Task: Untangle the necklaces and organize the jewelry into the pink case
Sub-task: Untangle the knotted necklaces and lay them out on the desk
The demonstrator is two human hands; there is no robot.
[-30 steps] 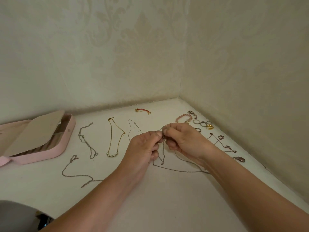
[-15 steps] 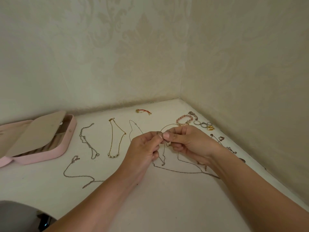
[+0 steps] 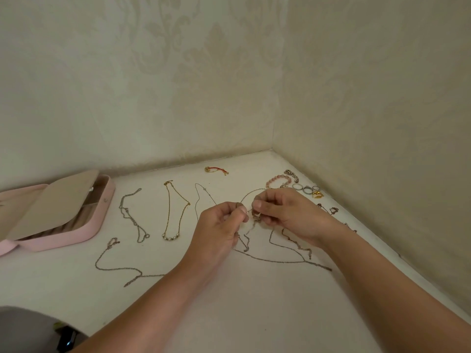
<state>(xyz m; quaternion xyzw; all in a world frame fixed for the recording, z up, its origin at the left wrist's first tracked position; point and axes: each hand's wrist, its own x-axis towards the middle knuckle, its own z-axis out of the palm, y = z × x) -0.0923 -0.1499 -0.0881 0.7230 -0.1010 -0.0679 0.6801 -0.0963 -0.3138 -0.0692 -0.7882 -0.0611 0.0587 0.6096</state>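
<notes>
My left hand point(image 3: 219, 229) and my right hand point(image 3: 285, 212) meet over the white tabletop, each pinching a thin tangled silver chain point(image 3: 267, 261) whose loops trail down onto the surface below them. A small knot of chain hangs between my fingertips. The pink case point(image 3: 84, 229) lies open at the far left with its beige flap raised. Laid out flat between the case and my hands are a silver necklace point(image 3: 131, 215), a gold necklace with pearls point(image 3: 175, 212) and a fine thin chain point(image 3: 201, 197). Another silver chain point(image 3: 112, 266) lies nearer me on the left.
A red cord bracelet point(image 3: 216, 169) lies near the back wall. A pink bead bracelet point(image 3: 277, 179), several rings point(image 3: 307, 190), a gold charm point(image 3: 316, 194) and more small chains point(image 3: 331, 210) line the right wall. Walls close the back and right sides.
My hands have drawn slightly apart and lifted the knot, and the trailing chain on the table has shifted toward the right. The laid-out necklaces have stayed put.
</notes>
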